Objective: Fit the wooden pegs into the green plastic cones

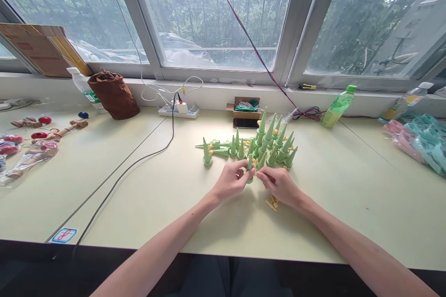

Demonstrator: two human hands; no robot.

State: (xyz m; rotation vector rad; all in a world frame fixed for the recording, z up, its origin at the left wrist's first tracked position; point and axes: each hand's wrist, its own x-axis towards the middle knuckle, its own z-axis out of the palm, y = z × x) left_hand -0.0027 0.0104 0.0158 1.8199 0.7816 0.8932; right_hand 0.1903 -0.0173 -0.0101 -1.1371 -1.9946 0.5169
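Note:
My left hand (232, 180) is closed around a green cone-shaped piece (250, 162) that points upward. Pinched close beside it, the fingers of my right hand (278, 184) meet the cone's right side; a small pale yellow bit shows at the fingertips, mostly hidden. Just beyond both hands stand several green cones (269, 135) with yellow parts, crowded together. More green pieces (223, 151) lie or stand to the left of that cluster. Below my right hand, small yellow pieces (272, 203) rest on the table, partly covered by the hand.
Behind the cones are a small open box (246, 113) and a dark phone (245, 123). A green bottle (338, 106) stands back right, near teal and pink items (427, 141). Left are a brown pouch (114, 95), wooden toys (47, 141) and a black cable (134, 161) crossing the table.

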